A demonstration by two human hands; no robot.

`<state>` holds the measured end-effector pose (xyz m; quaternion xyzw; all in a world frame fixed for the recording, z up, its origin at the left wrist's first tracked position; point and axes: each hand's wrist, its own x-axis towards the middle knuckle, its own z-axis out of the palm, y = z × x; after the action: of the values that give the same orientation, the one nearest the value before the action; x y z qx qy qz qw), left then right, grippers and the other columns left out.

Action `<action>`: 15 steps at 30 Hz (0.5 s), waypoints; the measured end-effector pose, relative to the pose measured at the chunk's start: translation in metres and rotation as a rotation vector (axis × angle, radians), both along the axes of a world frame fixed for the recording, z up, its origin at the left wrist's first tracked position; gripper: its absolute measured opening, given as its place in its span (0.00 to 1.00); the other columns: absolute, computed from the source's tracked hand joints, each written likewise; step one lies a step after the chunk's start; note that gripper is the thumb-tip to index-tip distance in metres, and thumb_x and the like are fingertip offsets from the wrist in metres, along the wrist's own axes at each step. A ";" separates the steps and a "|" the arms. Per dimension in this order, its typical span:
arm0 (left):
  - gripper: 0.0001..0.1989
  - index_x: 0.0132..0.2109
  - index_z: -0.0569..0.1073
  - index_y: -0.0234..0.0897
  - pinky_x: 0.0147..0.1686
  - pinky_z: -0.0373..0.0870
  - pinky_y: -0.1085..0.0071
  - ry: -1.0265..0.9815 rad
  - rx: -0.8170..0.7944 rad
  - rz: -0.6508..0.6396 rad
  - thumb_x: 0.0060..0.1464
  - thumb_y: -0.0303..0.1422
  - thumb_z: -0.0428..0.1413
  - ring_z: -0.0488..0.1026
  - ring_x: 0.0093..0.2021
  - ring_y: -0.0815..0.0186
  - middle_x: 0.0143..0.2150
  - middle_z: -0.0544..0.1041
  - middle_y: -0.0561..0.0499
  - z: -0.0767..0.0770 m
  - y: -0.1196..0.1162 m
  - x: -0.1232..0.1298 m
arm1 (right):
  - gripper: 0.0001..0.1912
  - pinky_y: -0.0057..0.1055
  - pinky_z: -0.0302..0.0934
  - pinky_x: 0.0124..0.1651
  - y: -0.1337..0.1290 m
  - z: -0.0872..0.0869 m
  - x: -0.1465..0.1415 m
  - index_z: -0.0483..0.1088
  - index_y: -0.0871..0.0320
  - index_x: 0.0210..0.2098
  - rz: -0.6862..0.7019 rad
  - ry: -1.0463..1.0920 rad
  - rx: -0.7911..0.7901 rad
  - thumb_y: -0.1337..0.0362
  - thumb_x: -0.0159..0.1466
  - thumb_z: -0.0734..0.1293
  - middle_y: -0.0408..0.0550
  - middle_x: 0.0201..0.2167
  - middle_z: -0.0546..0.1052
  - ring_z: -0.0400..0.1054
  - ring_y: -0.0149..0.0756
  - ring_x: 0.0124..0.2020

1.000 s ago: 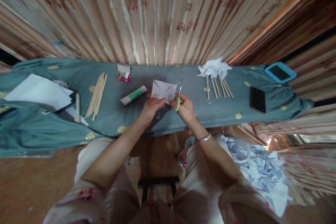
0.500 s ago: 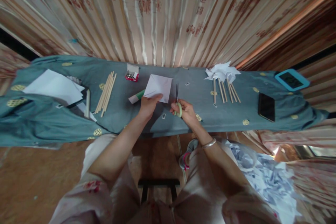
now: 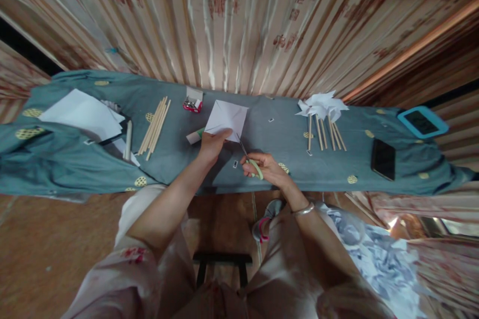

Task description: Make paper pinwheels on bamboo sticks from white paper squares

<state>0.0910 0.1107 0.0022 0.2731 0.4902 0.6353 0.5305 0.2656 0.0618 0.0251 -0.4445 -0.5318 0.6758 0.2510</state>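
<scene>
The person wears pale sleeves (image 3: 112, 279), the left with a red print, and light trousers (image 3: 282, 254). A silver bangle (image 3: 305, 209) circles the right forearm (image 3: 327, 249); one grey shoe (image 3: 275, 207) has pink trim.

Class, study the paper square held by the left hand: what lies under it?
One end of a green-and-white tube shows past the left edge of the paper square. The paper square hides its other end and anything else underneath.

wide gap between paper (image 3: 226, 116) and pinwheels (image 3: 322, 105)

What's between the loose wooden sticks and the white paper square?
Head view: an open red box and, nearer the person, a green-and-white tube, partly hidden by the paper square.
</scene>
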 end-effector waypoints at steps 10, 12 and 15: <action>0.13 0.27 0.76 0.35 0.28 0.69 0.70 0.021 -0.012 -0.068 0.32 0.35 0.68 0.73 0.27 0.65 0.27 0.78 0.51 0.001 -0.006 0.003 | 0.24 0.22 0.62 0.26 0.002 -0.009 0.002 0.75 0.58 0.31 -0.019 0.011 0.022 0.45 0.47 0.76 0.39 0.20 0.73 0.66 0.25 0.21; 0.14 0.28 0.76 0.34 0.28 0.69 0.70 0.018 -0.011 -0.071 0.32 0.35 0.68 0.73 0.27 0.65 0.27 0.78 0.50 -0.001 -0.006 0.004 | 0.24 0.23 0.62 0.26 0.002 -0.010 0.002 0.75 0.58 0.31 -0.019 0.015 0.017 0.45 0.47 0.77 0.39 0.20 0.73 0.67 0.25 0.21; 0.15 0.28 0.76 0.33 0.27 0.70 0.71 0.027 -0.015 -0.072 0.32 0.36 0.68 0.73 0.27 0.65 0.27 0.79 0.50 -0.001 -0.005 0.005 | 0.25 0.22 0.62 0.26 0.003 -0.010 0.002 0.74 0.59 0.30 -0.022 0.015 0.001 0.45 0.45 0.77 0.39 0.20 0.73 0.66 0.25 0.21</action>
<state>0.0957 0.1054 0.0010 0.2952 0.4923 0.6082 0.5483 0.2674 0.0651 0.0154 -0.4453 -0.5253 0.6759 0.2627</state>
